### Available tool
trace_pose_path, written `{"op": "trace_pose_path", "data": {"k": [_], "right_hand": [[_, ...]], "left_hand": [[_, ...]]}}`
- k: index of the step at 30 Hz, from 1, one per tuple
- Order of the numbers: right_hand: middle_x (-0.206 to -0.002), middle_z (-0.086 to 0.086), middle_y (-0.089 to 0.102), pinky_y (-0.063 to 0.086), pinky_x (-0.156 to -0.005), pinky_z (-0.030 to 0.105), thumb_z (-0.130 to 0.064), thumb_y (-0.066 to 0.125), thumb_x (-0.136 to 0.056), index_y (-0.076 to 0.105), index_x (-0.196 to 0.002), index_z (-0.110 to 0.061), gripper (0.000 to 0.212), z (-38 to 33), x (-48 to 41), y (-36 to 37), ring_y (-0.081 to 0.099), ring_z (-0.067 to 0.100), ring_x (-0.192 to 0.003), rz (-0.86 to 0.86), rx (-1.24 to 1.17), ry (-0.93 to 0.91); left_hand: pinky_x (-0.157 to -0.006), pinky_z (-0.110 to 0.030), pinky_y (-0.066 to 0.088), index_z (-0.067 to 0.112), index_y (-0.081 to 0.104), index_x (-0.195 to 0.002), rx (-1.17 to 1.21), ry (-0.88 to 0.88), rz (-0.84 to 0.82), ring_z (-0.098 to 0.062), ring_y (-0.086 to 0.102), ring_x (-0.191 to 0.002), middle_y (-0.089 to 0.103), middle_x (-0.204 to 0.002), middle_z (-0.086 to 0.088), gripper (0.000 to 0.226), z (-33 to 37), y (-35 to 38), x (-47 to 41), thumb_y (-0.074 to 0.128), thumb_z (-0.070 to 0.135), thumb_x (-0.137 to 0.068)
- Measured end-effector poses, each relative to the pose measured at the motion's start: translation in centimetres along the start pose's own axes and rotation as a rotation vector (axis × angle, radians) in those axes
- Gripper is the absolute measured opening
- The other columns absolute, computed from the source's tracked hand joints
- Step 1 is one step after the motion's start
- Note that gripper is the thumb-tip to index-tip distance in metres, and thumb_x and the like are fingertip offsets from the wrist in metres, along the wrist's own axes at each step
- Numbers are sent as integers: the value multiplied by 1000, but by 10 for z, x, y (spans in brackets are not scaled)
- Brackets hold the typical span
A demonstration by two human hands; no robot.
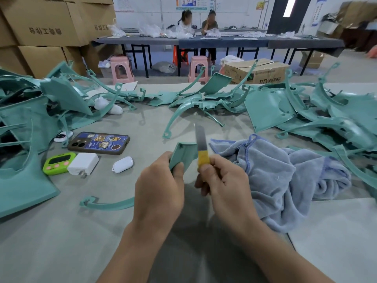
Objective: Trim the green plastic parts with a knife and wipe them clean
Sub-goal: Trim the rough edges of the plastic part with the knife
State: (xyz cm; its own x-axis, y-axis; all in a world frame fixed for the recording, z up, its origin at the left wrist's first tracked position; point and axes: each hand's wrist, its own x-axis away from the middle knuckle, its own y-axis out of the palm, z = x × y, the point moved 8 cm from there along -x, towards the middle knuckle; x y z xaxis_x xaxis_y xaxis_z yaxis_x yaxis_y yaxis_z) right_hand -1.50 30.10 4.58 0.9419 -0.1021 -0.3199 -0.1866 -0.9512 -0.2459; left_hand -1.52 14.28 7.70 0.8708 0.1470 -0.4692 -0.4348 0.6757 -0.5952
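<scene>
A: What are the grips doing?
B: The left grip point(161, 186) curls round a small green part point(183, 153) at centre. The right grip point(224, 180) clasps the knife point(201, 144), blade up, just beside it.
A: Around them?
B: A blue towel point(285, 176) at three o'clock; phone point(99, 142), timer point(59, 163) and charger point(83, 163) at ten; heaped green parts point(269, 107) at one.

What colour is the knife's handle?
The knife handle is yellow; the head view shows it.

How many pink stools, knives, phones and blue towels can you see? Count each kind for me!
pink stools: 2
knife: 1
phone: 1
blue towel: 1
Total: 5
</scene>
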Motion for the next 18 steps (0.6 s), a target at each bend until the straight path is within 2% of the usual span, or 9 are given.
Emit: {"op": "trace_pose_path", "data": {"k": [2, 4, 6, 9, 11, 13, 15, 16, 18], "right_hand": [[-67, -4, 69, 53, -56, 35, -34, 52, -98, 62, -80, -26, 22, -2, 5, 11, 60, 11, -54, -58, 47, -21], [-64, -3, 71, 53, -59, 38, -29, 54, -99, 65, -78, -22, 25, 23, -4, 3, 59, 12, -53, 6, 143, 145], [-63, 3, 71, 50, -56, 37, -22, 54, -100, 67, -76, -16, 28, 37, -10, -10, 58, 14, -50, 55, 56, 259], [-64, 6, 69, 46, -51, 30, -29, 53, -97, 65, -77, -18, 26, 21, -8, -9, 56, 14, -50, -10, -108, 96], [-64, 4, 69, 46, -52, 30, -34, 54, -95, 65, -77, -19, 26, 18, -2, 4, 56, 14, -49, -92, -39, 80], [-63, 6, 70, 46, -58, 35, -27, 54, -98, 67, -77, -15, 27, 37, -8, 2, 54, 14, -48, -29, 27, 241], [-62, 9, 70, 44, -58, 36, -20, 54, -101, 69, -76, -13, 29, 44, -11, -11, 51, 15, -47, 62, -72, 328], [-61, 10, 69, 43, -54, 33, -19, 55, -100, 69, -76, -14, 29, 37, -10, -12, 50, 15, -47, 61, -156, 278], [-62, 10, 67, 43, -47, 28, -24, 57, -97, 68, -76, -16, 25, 16, -5, -3, 52, 16, -47, -47, -248, 132]], "left_hand": [[-62, -40, 46, 21, 61, -88, -1, -2, -3, -32, 56, -69, 63, -71, 1, 9, 0, 1, 0, 61, 27, -96], [-65, -43, 48, 19, 63, -91, -9, 5, 1, -37, 59, -74, 67, -75, -5, 8, 1, 1, -1, 61, 25, -96], [-65, -42, 48, 19, 64, -94, -4, 10, 6, -38, 60, -75, 67, -75, -5, 6, 3, 1, 1, 61, 24, -96], [-62, -36, 41, 20, 64, -94, -15, 14, 5, -35, 59, -72, 66, -73, -2, 6, 5, 1, 3, 61, 24, -96], [-62, -36, 41, 20, 64, -93, -19, 15, 8, -34, 59, -71, 65, -73, -1, 6, 3, 1, 2, 61, 25, -96], [-63, -40, 47, 20, 63, -93, -13, 11, 8, -36, 59, -72, 66, -74, -3, 6, 1, 1, 1, 61, 25, -96], [-64, -42, 49, 20, 63, -93, -2, 14, 2, -36, 60, -73, 67, -74, -4, 7, 0, 1, 1, 61, 25, -96], [-64, -42, 49, 20, 63, -93, 1, 19, 0, -36, 60, -73, 67, -74, -4, 7, 1, 1, 2, 61, 25, -96], [-64, -42, 49, 19, 64, -94, 0, 24, 2, -36, 61, -73, 67, -74, -4, 7, 1, 1, 1, 61, 26, -96]]}}
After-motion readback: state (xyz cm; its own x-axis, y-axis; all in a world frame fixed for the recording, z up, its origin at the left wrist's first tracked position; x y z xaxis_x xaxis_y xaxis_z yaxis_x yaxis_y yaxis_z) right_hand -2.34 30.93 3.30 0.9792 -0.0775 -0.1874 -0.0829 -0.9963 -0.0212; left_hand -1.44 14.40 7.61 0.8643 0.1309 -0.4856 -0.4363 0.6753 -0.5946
